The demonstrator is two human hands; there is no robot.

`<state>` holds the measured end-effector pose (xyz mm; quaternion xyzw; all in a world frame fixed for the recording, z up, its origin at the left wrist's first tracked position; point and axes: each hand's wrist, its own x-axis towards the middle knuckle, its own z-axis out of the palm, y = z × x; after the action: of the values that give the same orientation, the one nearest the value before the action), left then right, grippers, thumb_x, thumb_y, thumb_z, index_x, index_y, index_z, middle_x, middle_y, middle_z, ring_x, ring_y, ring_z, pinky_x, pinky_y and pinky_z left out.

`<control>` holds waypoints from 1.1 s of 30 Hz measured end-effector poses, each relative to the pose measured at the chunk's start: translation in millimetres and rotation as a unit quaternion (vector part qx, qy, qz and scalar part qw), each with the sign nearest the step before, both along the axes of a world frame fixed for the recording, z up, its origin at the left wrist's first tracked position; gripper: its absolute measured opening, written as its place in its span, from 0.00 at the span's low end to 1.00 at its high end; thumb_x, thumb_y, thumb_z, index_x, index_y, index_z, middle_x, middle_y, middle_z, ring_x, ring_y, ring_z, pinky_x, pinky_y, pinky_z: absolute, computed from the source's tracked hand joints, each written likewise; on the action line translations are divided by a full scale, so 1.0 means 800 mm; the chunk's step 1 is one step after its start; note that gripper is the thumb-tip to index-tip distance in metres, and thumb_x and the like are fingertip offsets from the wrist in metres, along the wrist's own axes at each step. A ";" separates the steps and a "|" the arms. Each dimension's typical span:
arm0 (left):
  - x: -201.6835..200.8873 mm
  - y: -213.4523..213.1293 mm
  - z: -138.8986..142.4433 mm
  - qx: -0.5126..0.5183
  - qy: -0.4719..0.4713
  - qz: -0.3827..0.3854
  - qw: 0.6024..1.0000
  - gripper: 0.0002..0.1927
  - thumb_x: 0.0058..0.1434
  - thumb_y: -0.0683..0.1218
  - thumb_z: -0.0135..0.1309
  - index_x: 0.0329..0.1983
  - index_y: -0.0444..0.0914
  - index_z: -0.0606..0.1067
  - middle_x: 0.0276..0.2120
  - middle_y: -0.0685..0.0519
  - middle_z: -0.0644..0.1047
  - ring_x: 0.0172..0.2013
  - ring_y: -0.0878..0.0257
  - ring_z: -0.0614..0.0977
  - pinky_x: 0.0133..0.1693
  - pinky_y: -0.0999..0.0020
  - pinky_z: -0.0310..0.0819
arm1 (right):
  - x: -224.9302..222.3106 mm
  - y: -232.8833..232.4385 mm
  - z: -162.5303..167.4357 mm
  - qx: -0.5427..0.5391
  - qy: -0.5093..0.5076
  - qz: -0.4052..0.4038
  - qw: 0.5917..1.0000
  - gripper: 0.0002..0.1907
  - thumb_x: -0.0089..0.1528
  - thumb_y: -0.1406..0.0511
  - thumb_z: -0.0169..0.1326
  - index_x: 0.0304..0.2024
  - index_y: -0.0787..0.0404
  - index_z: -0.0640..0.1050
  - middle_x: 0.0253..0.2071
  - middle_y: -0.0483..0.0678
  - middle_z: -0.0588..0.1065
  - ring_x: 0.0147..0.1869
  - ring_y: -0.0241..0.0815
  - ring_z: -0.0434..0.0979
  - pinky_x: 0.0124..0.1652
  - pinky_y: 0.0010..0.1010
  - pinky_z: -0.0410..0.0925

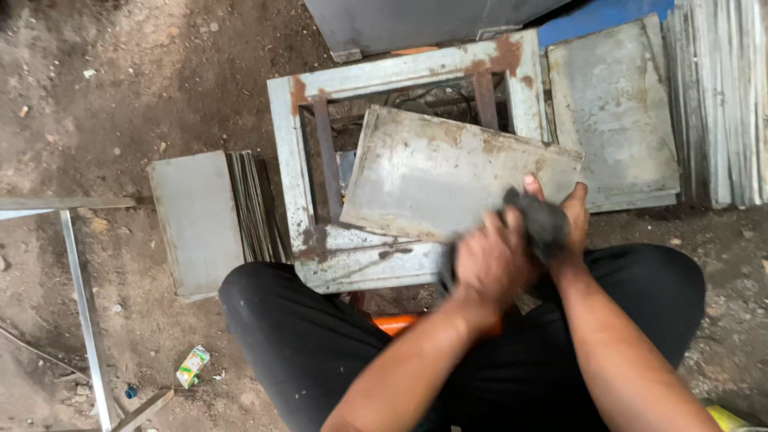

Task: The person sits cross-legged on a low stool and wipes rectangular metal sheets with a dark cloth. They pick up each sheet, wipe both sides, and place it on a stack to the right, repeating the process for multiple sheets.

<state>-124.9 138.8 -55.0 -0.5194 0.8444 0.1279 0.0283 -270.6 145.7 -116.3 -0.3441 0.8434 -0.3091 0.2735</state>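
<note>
Hands first: we see our left hand [490, 258] closed around a dark grey cloth [538, 220], pressing it onto the near corner of a grey metal sheet [448, 172]. Our right hand [573, 212] grips that same corner from the right, thumb on top, fingers hidden beneath. The left hand is blurred.

The sheet lies tilted across a rusty rectangular metal frame [298, 172] on the dirt floor, straight ahead of our knees in black trousers [304, 336]. To the left of the frame sits a stack of similar sheets [198, 220], its edges fanned out. To the right lies another flat pile of plates [612, 104], with more sheets standing on edge [720, 96] just beyond.

As for packaging, one small crumpled wrapper [192, 366], green, yellow and white, lies on the ground at lower left beside a thin metal bar [84, 304].
</note>
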 end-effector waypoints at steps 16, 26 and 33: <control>0.064 -0.001 -0.025 0.046 -0.001 0.093 0.995 0.21 0.62 0.46 0.55 0.58 0.36 0.70 0.44 0.46 0.80 0.35 0.53 0.85 0.33 0.58 0.83 | 0.009 -0.004 -0.001 -0.015 0.031 0.025 0.999 0.40 0.65 0.44 0.62 0.61 0.70 0.67 0.50 0.69 0.77 0.55 0.70 0.77 0.52 0.52 0.70; 0.230 -0.106 0.053 0.066 -0.032 0.337 0.939 0.27 0.51 0.55 0.62 0.49 0.36 0.73 0.39 0.39 0.81 0.38 0.43 0.84 0.40 0.49 0.80 | 0.007 -0.008 -0.004 -0.036 0.005 0.062 0.997 0.42 0.66 0.47 0.62 0.66 0.71 0.63 0.58 0.67 0.74 0.61 0.65 0.75 0.56 0.49 0.68; 0.048 -0.125 0.027 0.238 -0.002 0.179 0.955 0.27 0.53 0.49 0.59 0.55 0.36 0.71 0.40 0.44 0.82 0.40 0.51 0.86 0.42 0.56 0.83 | 0.002 -0.007 -0.016 -0.072 -0.045 0.049 0.995 0.35 0.67 0.51 0.61 0.65 0.69 0.66 0.57 0.63 0.76 0.61 0.61 0.76 0.59 0.46 0.67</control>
<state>-86.5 38.9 -33.8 -0.6403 0.6827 0.3275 0.1292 -269.1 140.2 -129.5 -0.3894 0.7879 -0.3706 0.3005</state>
